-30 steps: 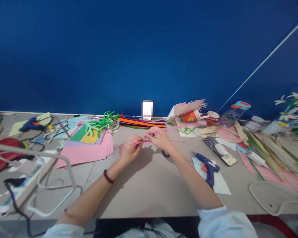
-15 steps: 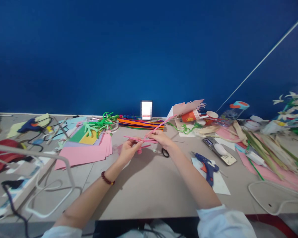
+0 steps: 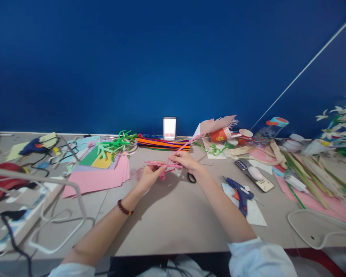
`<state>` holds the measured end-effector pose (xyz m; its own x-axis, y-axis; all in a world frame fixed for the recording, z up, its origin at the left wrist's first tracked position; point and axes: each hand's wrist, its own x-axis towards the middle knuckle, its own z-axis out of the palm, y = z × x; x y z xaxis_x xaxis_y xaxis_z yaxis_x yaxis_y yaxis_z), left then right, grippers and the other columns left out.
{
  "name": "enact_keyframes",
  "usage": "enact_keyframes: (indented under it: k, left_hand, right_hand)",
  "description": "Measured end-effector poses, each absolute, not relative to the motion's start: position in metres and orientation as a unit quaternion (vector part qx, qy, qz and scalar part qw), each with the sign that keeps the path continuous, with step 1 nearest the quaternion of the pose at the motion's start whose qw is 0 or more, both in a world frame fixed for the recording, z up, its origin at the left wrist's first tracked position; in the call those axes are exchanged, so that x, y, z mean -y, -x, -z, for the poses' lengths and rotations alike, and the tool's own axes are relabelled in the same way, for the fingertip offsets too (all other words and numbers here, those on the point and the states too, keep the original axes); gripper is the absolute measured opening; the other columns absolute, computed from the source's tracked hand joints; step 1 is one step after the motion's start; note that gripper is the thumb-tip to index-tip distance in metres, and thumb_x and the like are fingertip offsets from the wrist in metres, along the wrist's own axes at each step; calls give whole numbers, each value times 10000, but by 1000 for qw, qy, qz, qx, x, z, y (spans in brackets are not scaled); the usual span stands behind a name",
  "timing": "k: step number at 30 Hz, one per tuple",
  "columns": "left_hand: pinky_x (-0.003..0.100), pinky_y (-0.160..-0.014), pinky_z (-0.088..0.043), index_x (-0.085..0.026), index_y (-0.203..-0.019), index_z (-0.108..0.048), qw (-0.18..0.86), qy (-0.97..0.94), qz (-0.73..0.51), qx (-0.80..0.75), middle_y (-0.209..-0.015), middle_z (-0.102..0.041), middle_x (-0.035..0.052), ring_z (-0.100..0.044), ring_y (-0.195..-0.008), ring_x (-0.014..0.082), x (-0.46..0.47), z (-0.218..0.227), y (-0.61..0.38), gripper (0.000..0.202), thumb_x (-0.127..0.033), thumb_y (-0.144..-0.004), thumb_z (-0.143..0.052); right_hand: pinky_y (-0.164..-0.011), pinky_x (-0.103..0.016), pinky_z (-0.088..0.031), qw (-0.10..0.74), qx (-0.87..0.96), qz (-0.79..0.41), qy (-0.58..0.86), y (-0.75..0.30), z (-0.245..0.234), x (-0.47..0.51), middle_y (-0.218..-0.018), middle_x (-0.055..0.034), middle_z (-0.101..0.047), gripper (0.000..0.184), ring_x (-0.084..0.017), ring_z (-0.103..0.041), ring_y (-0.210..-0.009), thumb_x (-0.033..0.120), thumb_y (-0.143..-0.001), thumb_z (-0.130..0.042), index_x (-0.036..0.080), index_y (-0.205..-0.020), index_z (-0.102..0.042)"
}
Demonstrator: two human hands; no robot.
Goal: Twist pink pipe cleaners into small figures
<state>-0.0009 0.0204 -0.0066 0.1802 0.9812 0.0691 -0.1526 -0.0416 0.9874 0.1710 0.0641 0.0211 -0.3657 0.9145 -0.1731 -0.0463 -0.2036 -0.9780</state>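
Note:
Both my hands meet over the middle of the grey table [image 3: 173,219]. My left hand [image 3: 148,177] pinches a bundle of pink pipe cleaners [image 3: 164,166], whose ends stick out to the left and curl below. My right hand [image 3: 187,161] grips the same bundle from the right, and one long pink strand [image 3: 190,144] runs up and to the right from its fingers. A dark bead bracelet [image 3: 123,207] sits on my left wrist. Black scissors [image 3: 192,177] lie partly hidden under my right wrist.
A stack of coloured paper [image 3: 99,175] lies left, with green pipe cleaners [image 3: 115,144] on it. Straight coloured pipe cleaners [image 3: 161,143] lie behind. A blue glue gun [image 3: 240,194], a phone [image 3: 253,175], paper cups [image 3: 223,134] and palm leaves [image 3: 308,173] fill the right. A white wire frame [image 3: 57,215] and cables sit left.
The pink pipe cleaners have been turned and twisted between my hands: a long strand now points up to the right and short ends stick out left. My hands stayed in place.

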Motion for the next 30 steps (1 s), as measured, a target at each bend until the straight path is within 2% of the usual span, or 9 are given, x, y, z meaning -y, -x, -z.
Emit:
enact_keyframes:
  k: [7, 12, 15, 18, 20, 22, 26, 30]
  left_hand:
    - [227, -475, -428, -142, -796, -595, 577, -519, -497, -388, -575, -586, -17, -535, -445, 96, -19, 1, 1, 303, -428, -726, -665]
    - [231, -456, -449, -155, -769, -565, 574, -463, -558, -381, -648, -575, -32, -515, -421, 74, -21, -1, 1, 293, -411, -698, -690]
    - [214, -465, -453, -149, -751, -580, 565, -409, -598, -394, -657, -570, -26, -520, -476, 72, -28, 4, 3, 299, -403, -666, -712]
    - [202, -490, -452, -145, -739, -589, 544, -377, -625, -414, -669, -591, -11, -540, -537, 82, -34, 10, 5, 306, -391, -632, -736]
    - [206, -474, -437, -148, -737, -580, 532, -387, -627, -418, -634, -584, -17, -529, -507, 85, -36, 12, 6, 308, -402, -642, -725]
    - [210, -442, -405, -151, -733, -566, 521, -417, -612, -424, -562, -549, -35, -494, -445, 85, -36, 13, 7, 305, -420, -674, -696]
    - [217, -430, -358, -160, -788, -580, 420, -496, -581, -489, -534, -531, -34, -470, -429, 102, -34, 11, 10, 290, -438, -729, -640]
    - [256, -592, -422, -173, -782, -609, 240, -643, -531, -497, -742, -617, 43, -566, -680, 163, -31, 7, 14, 204, -364, -816, -545]
  right_hand:
    - [-353, -185, -243, 349, 490, -701, 384, -170, -20, -63, -443, 39, -513, 184, -53, -389, -363, 313, -698, -674, 136, -676, -626]
    - [-397, -181, -259, 392, 499, -627, 451, -157, -9, -64, -474, 43, -523, 114, -54, -401, -400, 243, -684, -648, 136, -723, -658]
    - [-482, -215, -363, 436, 585, -520, 444, -148, -4, -59, -595, -7, -614, 151, -94, -496, -498, 283, -731, -626, 142, -752, -678]
    - [-630, -260, -426, 458, 732, -290, 414, -143, -4, -50, -753, -52, -671, 201, -150, -578, -686, 317, -822, -561, 172, -755, -685]
    - [-675, -274, -418, 419, 814, -125, 382, -141, -5, -43, -782, -58, -671, 243, -168, -578, -754, 304, -880, -493, 189, -783, -684]
    - [-666, -280, -405, 368, 861, -10, 352, -140, -7, -38, -764, -62, -662, 278, -173, -567, -749, 278, -912, -442, 185, -796, -676]
    - [-660, -280, -386, 332, 880, 82, 329, -137, -11, -34, -751, -70, -653, 318, -166, -549, -721, 247, -935, -396, 162, -776, -658]
    - [-689, -277, -376, 336, 877, 56, 339, -142, -19, -34, -790, -77, -651, 288, -171, -536, -775, 285, -938, -413, 167, -859, -663]
